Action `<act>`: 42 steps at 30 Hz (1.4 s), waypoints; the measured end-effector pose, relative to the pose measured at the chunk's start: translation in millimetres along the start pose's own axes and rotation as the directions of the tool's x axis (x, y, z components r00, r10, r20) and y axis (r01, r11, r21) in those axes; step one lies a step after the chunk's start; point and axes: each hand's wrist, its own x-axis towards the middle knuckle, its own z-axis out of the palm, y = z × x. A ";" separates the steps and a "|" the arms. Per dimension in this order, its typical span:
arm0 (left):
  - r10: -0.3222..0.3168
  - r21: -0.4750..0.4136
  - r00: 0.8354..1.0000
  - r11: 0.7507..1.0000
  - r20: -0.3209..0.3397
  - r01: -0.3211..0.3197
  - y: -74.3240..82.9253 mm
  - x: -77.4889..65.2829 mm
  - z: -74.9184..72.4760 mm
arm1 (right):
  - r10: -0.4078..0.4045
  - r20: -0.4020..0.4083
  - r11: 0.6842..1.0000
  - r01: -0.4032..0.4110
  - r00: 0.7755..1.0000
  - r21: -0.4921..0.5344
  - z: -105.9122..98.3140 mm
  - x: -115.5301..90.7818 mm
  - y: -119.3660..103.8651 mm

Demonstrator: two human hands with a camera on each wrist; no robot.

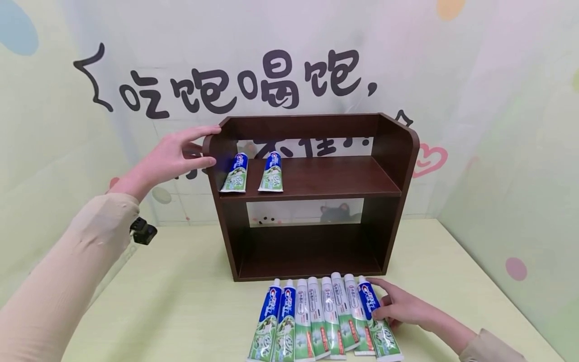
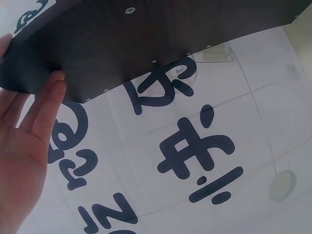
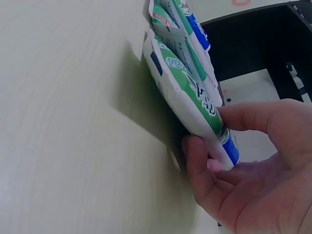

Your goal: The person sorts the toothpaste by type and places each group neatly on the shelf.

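My right hand (image 1: 404, 306) pinches a blue-and-green toothpaste tube (image 1: 377, 322) at the right end of a row on the table. In the right wrist view, thumb and fingers lie on opposite sides of this tube (image 3: 192, 97) near its blue cap end. Beside it are several white-and-green toothpaste tubes (image 1: 315, 317), then two more blue-and-green ones (image 1: 285, 322) at the left. My left hand (image 1: 174, 153) touches the upper left side of a dark brown two-level shelf (image 1: 334, 176), its fingers (image 2: 48, 107) extended against the outer panel. Two blue-and-green tubes (image 1: 271, 173) lie on the upper level, towards the left.
The shelf stands on a pale yellow-green table (image 1: 172, 291), directly behind the row of tubes. Walls with printed lettering (image 1: 203, 90) and coloured spots enclose the back and both sides. A small black camera (image 1: 142, 231) sits at the left wrist.
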 end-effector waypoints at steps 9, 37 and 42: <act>-0.002 -0.010 1.000 1.000 -0.001 0.002 -0.7 -1.2 2.4 | -0.047 -0.025 0.999 0.047 0.999 0.009 -5.4 -0.3 -6.8; -0.001 -0.019 1.000 1.000 -0.028 0.000 -2.2 -0.4 3.1 | -0.176 -0.097 0.984 0.176 0.980 -0.013 -20.8 -9.9 -56.2; -0.008 -0.024 1.000 1.000 -0.025 0.007 -2.3 -0.7 4.1 | -0.194 -0.110 0.981 0.191 0.975 -0.033 -21.2 -12.6 -63.8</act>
